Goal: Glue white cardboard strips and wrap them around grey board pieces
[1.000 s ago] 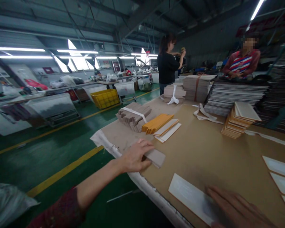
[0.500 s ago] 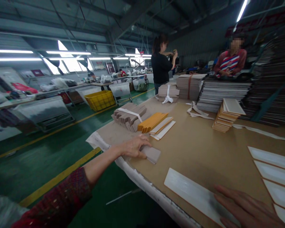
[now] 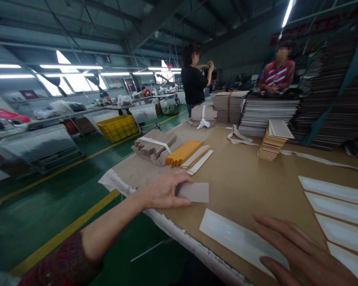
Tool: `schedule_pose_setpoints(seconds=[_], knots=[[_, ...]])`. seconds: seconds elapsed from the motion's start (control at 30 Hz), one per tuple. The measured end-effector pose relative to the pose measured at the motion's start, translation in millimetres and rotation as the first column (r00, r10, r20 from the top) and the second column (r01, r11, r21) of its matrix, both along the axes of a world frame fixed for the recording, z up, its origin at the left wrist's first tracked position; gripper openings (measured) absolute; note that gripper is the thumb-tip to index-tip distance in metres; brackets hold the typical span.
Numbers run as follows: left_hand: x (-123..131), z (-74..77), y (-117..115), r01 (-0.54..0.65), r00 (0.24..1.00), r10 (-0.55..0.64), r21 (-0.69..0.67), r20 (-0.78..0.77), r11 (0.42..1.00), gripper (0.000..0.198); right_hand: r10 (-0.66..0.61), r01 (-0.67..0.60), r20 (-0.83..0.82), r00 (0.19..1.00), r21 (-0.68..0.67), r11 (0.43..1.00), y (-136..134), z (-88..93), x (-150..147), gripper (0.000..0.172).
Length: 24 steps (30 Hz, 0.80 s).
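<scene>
My left hand [image 3: 168, 190] grips a small grey cardboard piece [image 3: 197, 192] near the table's front edge, thumb on the near side and fingers on the far side. My right hand [image 3: 298, 246] has its fingers stretched out over the right end of a long white strip with orange edges [image 3: 235, 236]. Whether that hand touches the strip I cannot tell. Several similar white strips [image 3: 331, 186] lie in a row at the right. Beyond my left hand are an orange stack of strips [image 3: 185, 153] and a tied bundle of grey cardboard [image 3: 155, 145].
The brown-covered table [image 3: 226, 178] carries a small stack of orange-edged strips [image 3: 273, 139] and large board stacks [image 3: 268, 113] at the back. Two people stand behind, one in a black shirt [image 3: 193, 83], one in a striped top [image 3: 276, 77]. A yellow bin [image 3: 117, 128] stands left.
The grey cardboard in my left hand has turned to lie more level across the view and moved slightly right. My right hand has shifted a little left and up over the white strip.
</scene>
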<state>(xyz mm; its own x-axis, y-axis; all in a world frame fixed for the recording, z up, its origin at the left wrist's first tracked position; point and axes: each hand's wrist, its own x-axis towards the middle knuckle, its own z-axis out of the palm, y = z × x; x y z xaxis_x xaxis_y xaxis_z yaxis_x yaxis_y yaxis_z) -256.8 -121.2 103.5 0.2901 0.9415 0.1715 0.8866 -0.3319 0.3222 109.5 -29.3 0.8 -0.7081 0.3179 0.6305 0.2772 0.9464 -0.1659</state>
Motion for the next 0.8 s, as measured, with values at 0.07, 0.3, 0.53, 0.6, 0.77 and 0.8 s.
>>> schedule_pose_setpoints(seconds=[0.07, 0.3, 0.53, 0.6, 0.77, 0.8], knots=[[29.0, 1.9, -0.4, 0.074, 0.997, -0.074, -0.032, 0.001, 0.997, 0.044, 0.01, -0.01, 0.03, 1.0, 0.032, 0.999, -11.2, 27.0, -13.6, 0.049], [92.2, -7.3, 5.6, 0.193, 0.981, -0.191, -0.071, 0.044, 0.979, 0.039, 0.031, -0.041, 0.159, 0.987, 0.057, 0.998, -24.6, 46.7, -30.1, 0.034], [97.0, -12.2, 9.8, 0.252, 0.95, -0.252, 0.026, 0.185, 0.967, 0.045, 0.055, -0.052, 0.046, 0.997, -0.059, 0.997, -15.0, 46.5, -8.1, 0.033], [95.7, -14.4, 8.9, 0.239, 0.939, -0.243, 0.048, 0.245, 0.97, 0.05, 0.027, -0.024, 0.012, 1.0, -0.204, 0.979, -12.1, 45.7, -1.9, 0.031], [93.2, -19.7, 6.8, 0.208, 0.938, -0.205, 0.021, 0.281, 0.978, 0.059, -0.049, 0.05, 0.013, 0.999, -0.425, 0.904, -10.6, 33.7, 11.0, 0.032], [91.1, -20.6, 6.2, 0.192, 0.942, -0.194, 0.033, 0.275, 0.981, 0.063, -0.095, 0.098, 0.028, 0.995, -0.431, 0.897, -9.2, 30.2, 16.1, 0.034]])
